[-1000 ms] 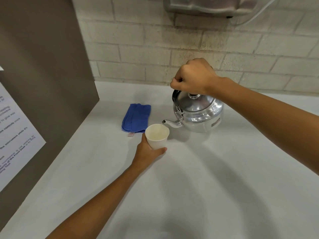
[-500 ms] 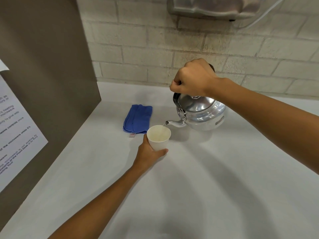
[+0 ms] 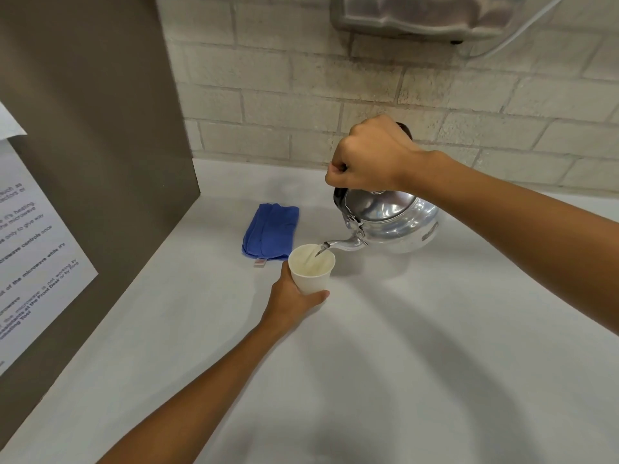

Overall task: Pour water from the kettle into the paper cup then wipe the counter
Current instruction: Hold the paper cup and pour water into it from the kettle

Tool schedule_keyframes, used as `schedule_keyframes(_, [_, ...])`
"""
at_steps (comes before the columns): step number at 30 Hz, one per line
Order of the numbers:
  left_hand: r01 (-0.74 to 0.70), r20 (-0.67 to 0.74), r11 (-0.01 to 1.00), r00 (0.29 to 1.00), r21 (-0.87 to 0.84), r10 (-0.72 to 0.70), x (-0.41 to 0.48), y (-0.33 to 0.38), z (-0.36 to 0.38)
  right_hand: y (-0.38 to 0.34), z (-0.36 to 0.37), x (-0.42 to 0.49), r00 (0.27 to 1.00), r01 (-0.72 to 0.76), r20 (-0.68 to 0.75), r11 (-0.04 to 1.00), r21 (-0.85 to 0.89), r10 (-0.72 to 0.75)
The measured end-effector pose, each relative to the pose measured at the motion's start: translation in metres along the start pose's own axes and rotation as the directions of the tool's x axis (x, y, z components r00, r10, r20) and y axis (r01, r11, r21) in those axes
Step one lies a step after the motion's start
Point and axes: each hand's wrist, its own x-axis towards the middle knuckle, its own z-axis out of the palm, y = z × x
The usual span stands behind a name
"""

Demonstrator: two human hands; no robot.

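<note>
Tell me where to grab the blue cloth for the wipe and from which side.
Take the cloth from above, pinching its near folded edge by the tag. It lies flat and folded on the counter, just behind the cup, so no side grip is possible.

The kettle (image 3: 392,226) is shiny silver metal with a black handle. The paper cup (image 3: 311,269) is plain white outside and creamy inside. The folded cloth (image 3: 271,234) is blue, with a small white tag showing red at its near edge. The counter (image 3: 402,346) is pale grey-white. The wall (image 3: 301,95) is beige brick with lighter joints. The side panel (image 3: 100,128) is brown, bearing a white sheet (image 3: 33,256) printed in black text.
</note>
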Motion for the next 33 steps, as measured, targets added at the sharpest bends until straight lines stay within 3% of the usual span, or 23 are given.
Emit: schedule_keyframes(33, [0.013,-0.005,1.000,1.000,0.004,-0.013,0.001,-0.001,0.001,0.011,0.001,0.002,0.998,0.071,0.005,0.994,-0.078,-0.070])
